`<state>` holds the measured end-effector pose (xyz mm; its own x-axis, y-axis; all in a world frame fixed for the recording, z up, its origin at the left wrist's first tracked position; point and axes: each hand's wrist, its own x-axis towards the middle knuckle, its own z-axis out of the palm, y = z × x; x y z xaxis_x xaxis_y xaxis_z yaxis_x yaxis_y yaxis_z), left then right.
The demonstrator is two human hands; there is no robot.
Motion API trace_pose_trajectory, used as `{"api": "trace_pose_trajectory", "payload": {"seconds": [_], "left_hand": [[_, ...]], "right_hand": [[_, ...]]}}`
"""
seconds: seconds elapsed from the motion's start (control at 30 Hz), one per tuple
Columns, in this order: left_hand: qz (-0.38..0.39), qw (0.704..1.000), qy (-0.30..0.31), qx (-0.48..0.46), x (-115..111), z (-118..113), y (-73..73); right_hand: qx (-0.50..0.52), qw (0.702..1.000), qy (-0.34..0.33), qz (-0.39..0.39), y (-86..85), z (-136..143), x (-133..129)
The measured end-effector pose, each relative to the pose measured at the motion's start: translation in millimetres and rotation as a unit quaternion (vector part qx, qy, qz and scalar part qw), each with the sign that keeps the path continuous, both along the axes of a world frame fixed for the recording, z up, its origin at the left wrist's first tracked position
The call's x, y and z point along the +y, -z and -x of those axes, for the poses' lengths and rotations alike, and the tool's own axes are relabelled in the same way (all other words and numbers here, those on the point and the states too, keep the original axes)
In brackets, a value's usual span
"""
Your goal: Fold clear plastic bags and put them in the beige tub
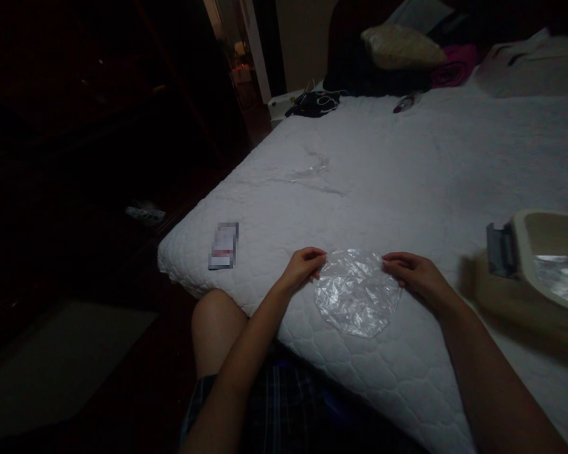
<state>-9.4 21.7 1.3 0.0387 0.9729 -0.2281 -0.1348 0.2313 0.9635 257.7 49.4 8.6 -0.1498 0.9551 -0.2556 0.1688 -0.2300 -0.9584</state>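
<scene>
A crinkled, roughly round sheet of clear plastic film [357, 293] lies spread on the white quilted bed near its front edge. My left hand [305, 265] pinches the sheet's upper left edge between thumb and fingers. On the opposite side, my right hand [414, 274] grips the upper right edge the same way. Between the two hands the film looks fairly flat, with shiny wrinkles all over. To the right stands a beige plastic bin [492, 302] with a grey clasp [502, 250] on its side. Shiny clear plastic [563, 277] shows inside it.
A phone [224, 246] with a blurred screen lies left of my hands. Farther back is a thin clear wrapper [312, 169]. Dark items with a white cable [317, 103], a small bottle-like object [406, 102], a pillow [402, 47] and a pink roll [454, 65] sit at the far end.
</scene>
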Motion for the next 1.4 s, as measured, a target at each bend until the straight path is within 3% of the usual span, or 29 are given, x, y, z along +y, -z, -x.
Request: {"api": "trace_pose_trajectory", "payload": {"seconds": [0.4,0.77,1.23,1.4], "left_hand": [[-0.008,1.0,-0.006,0.004,-2.0,1.2,0.2],[-0.018,1.0,-0.002,0.006,-1.9,1.3,4.7],[0.0,1.0,0.02,0.003,-6.9,-0.8,-7.7],[-0.062,0.997,-0.003,0.039,-7.8,-5.6,-2.7]], "right_hand": [[-0.013,1.0,-0.007,0.026,-5.5,1.2,-1.5],[0.001,1.0,0.021,-0.008,3.1,-1.3,-4.1],[-0.023,1.0,0.005,-0.016,-0.7,-3.6,-6.7],[-0.019,0.999,0.018,-0.029,1.3,-3.7,-7.0]]}}
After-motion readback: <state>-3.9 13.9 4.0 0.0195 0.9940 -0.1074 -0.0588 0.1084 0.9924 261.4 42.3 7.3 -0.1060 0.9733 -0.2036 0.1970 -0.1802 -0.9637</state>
